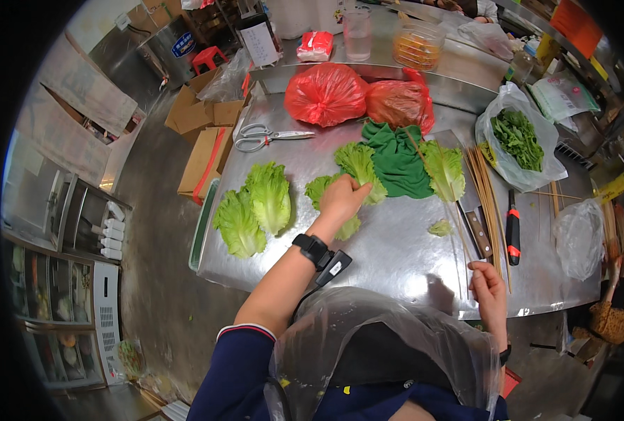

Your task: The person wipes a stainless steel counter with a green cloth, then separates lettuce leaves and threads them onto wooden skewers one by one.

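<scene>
My left hand (341, 197) reaches over several lettuce leaves (363, 168) at the middle of the steel table, its fingertips at the leaves; whether it grips one is hidden. My right hand (488, 287), near the front edge, pinches the lower end of a thin bamboo skewer (462, 231). That skewer points up toward a lettuce leaf (446, 171) at the right; I cannot tell whether it pierces it. Two larger lettuce leaves (269, 197) lie at the left. A small leaf scrap (440, 228) rests beside the skewers. A crumpled green cloth (398, 163) lies between the leaves.
Scissors (275, 137) lie at the back left, near red plastic bags (326, 94). At the right are a wooden-handled knife (478, 235), a skewer bundle (488, 194), a black-and-orange-handled tool (513, 234) and a plastic bag of leafy greens (519, 139). Cardboard boxes (204, 163) stand left of the table.
</scene>
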A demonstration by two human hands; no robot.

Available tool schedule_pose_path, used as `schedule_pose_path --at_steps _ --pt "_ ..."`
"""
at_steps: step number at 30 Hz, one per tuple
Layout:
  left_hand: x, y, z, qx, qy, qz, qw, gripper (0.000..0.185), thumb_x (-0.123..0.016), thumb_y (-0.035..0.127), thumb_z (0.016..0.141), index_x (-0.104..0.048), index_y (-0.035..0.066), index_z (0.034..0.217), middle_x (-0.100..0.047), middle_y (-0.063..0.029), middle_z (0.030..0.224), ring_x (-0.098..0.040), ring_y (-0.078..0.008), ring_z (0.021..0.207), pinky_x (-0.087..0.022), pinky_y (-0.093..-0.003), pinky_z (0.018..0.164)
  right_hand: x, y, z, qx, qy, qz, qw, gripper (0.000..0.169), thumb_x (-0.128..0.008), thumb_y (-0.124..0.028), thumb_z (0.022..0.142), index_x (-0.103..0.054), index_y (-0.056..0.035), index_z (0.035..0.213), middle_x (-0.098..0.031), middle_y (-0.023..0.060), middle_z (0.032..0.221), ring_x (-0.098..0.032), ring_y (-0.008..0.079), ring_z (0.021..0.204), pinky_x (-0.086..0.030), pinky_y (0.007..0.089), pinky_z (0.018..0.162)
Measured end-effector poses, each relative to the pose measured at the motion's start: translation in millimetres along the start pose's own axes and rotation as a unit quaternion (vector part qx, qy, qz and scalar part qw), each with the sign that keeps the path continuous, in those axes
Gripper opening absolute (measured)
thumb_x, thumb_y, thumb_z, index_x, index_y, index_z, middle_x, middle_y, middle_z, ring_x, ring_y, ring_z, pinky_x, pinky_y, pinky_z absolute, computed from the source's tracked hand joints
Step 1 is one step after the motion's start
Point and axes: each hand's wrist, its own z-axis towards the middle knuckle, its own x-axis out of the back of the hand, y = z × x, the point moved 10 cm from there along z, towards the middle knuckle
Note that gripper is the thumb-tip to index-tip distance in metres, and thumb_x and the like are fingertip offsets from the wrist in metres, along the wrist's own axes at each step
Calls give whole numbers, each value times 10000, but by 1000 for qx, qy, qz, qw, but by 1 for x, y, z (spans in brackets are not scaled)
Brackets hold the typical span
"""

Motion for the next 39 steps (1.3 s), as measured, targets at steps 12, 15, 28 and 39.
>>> schedule_pose_path --at_steps 12,15,28,39 --pt "-12 72 -62 19 -280 -416 865 172 -579 216 865 -529 51 865 -541 5 684 -512 -57 510 -370 -194 411 -66 -51 33 35 -71 96 992 307 -617 -76 846 -518 2 1125 -577 32 1010 -549 61 887 -435 203 770" --pt "-6 107 -101 -45 -309 -437 844 179 -584 208 866 -514 44 878 -549 -14 675 -526 -65 534 -368 -186 422 -81 -67 34 41 -81 172 981 372 -633 -72 831 -497 4 1169 -571 51 1067 -555 83 926 -441 218 802" --pt "0 119 -121 -94 -284 -467 832 459 -515 411 912 -544 -14 1083 -549 -11 936 -488 -62 864 -423 -242 717 -109 -86 25 -49 -237 429 870 372 -585 -78 839 -492 -54 1199 -575 -38 913 -306 -21 477 -189 156 408" --pt "-3 120 -123 -94 -272 -554 781 333 -650 117 835 -553 15 1136 -595 -39 1088 -536 -104 982 -418 -267 866 -109 -58 37 -40 -151 326 932 273 -680 -74 794 -564 -85 1040 -556 -75 830 -331 -24 504 -212 153 423"
